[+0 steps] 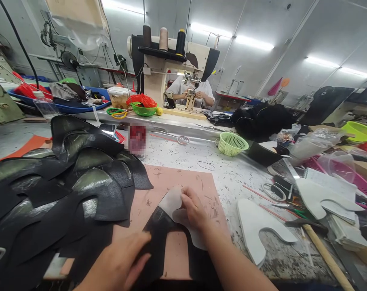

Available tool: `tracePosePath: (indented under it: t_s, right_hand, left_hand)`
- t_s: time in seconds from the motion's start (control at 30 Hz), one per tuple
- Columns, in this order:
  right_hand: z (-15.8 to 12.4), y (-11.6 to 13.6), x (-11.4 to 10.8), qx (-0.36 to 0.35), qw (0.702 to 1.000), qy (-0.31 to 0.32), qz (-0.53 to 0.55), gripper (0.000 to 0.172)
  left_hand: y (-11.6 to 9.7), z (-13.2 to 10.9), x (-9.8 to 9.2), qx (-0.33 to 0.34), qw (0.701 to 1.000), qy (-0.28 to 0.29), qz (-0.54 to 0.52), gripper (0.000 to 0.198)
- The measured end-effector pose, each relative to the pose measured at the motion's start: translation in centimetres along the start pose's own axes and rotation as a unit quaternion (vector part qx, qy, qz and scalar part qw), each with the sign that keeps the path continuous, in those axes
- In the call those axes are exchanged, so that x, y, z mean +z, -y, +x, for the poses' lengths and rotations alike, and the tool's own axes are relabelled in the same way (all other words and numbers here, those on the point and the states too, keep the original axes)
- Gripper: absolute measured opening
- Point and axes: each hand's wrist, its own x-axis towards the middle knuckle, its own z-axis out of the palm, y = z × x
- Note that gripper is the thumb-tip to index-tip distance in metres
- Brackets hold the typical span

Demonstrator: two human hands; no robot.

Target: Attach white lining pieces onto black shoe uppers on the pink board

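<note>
On the pink cutting board [206,194] lies a black U-shaped shoe upper piece [161,220], its open end toward me. My right hand [194,206] pinches a thin white curved lining piece [172,202] between thumb and fingers. That lining lies partly over the top and right arm of the upper piece, one part lifted. My left hand [119,258], slightly blurred, is at the left edge of the upper piece with thumb and fingers apart; I cannot tell whether it touches. More black upper pieces [107,198] with shiny patches overlap in a heap at the left.
A stack of white curved pieces [250,222] lies right of the board, near a wooden-handled hammer [325,254]. Beyond are a green basket [233,143], a tape roll [183,140] and a blurred-out jar [137,141]. A person sits behind the sewing machine [155,60].
</note>
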Motion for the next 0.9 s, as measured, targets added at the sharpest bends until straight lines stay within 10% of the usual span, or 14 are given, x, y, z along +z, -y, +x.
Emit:
tracePosePath:
  t_s: [0.13, 0.27, 0.6, 0.9]
  right_hand:
    - [-0.9, -0.1, 0.6, -0.044, 0.995, 0.088, -0.013, 0.025]
    - [-0.8, -1.0, 0.8, -0.145, 0.954, 0.151, -0.216, 0.029]
    - [-1.0, -0.3, 0.9, -0.158, 0.827, 0.288, -0.457, 0.048]
    - [-1.3, -0.2, 0.6, -0.139, 0.818, 0.329, -0.452, 0.053]
  left_hand:
    - [1.4, 2.2, 1.5, -0.077, 0.995, -0.027, 0.054, 0.044]
    - [1.5, 3.0, 2.1, -0.019, 0.999, -0.015, 0.038, 0.039]
    - [0.8, -1.9, 2.1, 0.038, 0.998, -0.045, 0.003, 0.026]
    - [0.2, -1.0, 1.6, 0.059, 0.998, -0.025, 0.018, 0.028]
